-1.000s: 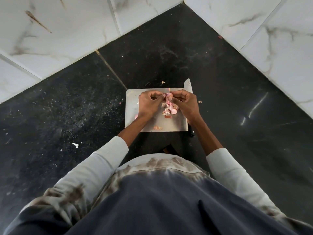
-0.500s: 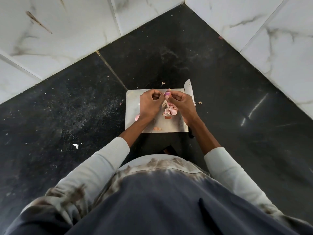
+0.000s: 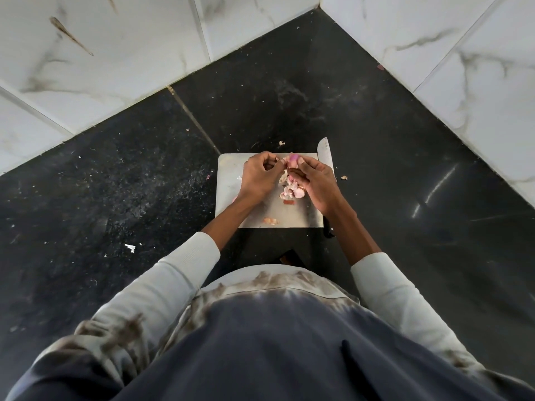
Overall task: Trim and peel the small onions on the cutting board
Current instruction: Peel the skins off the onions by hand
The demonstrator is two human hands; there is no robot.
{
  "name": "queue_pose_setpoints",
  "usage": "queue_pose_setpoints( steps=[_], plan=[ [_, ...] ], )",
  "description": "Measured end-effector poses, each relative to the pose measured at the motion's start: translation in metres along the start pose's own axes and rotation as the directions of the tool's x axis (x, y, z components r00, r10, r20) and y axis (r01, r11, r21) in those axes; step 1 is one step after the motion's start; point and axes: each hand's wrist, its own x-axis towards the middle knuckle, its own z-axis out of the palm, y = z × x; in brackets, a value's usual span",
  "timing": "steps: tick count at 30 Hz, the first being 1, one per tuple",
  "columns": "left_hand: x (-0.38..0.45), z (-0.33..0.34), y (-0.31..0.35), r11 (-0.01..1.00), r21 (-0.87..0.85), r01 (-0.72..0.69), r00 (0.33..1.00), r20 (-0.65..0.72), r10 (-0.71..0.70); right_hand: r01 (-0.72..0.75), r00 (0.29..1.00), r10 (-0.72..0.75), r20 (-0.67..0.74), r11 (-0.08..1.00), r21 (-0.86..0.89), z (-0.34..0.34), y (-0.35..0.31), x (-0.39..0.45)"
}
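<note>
**Peeling a small onion above the board**

No brand, label or writing can be read anywhere in the view.

Compared with half a second ago, the two hands have drawn slightly apart: the left hand has shifted a little to the left, and a pale strip of skin now hangs between the hands. The rest of the scene lies as it did.

The small pink-purple onion sits at the fingertips of the right hand, whose fingers are curled and pinching it over the far edge of the pale rectangular cutting board. Its exposed top looks smooth and glossy, with loose papery skin clinging at its left side. The left hand's fingers are curled too, thumb and forefinger pinching the edge of that loose skin just beside the onion.

Below the hands, a heap of pink and whitish peelings lies on the board, with a reddish scrap just beneath it and another peel piece near the board's near edge. A steel-bladed knife lies along the board's right side, its blade tip pointing away from the person, its dark handle partly hidden by the right forearm. The board rests on a black speckled stone counter set into a corner of white marble-patterned tiles. Small peel scraps are scattered on the counter around the board.
</note>
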Motion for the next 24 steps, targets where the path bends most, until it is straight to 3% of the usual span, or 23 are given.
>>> queue_pose_setpoints(
  steps=[8, 11, 14, 18, 24],
  plan=[
    [-0.001, 0.001, 0.0, 1.0, -0.01, 0.02, 1.0, 0.009, -0.02, -0.054, 0.998, 0.056, -0.003, 0.981, 0.187, -0.003, -0.007, 0.001],
    [-0.001, 0.0, -0.003, 1.0, -0.009, 0.027, 1.0, 0.004, -0.027, -0.049, 0.999, 0.051, -0.004, 0.981, 0.185, -0.006, -0.007, 0.004],
    [0.0, 0.0, -0.005, 0.987, 0.163, -0.015, 1.0, -0.02, 0.019, -0.008, 0.999, 0.012, -0.035, 0.993, 0.114, -0.009, -0.005, 0.006],
    [0.002, 0.003, -0.005, 0.863, 0.481, -0.157, 0.987, 0.109, 0.119, 0.068, 0.997, -0.068, -0.047, 0.998, -0.002, -0.009, -0.004, 0.004],
    [0.003, 0.007, -0.001, 0.84, 0.534, -0.096, 0.995, 0.063, 0.074, 0.118, 0.992, -0.121, -0.04, 0.991, -0.065, -0.011, -0.007, -0.001]
  ],
)
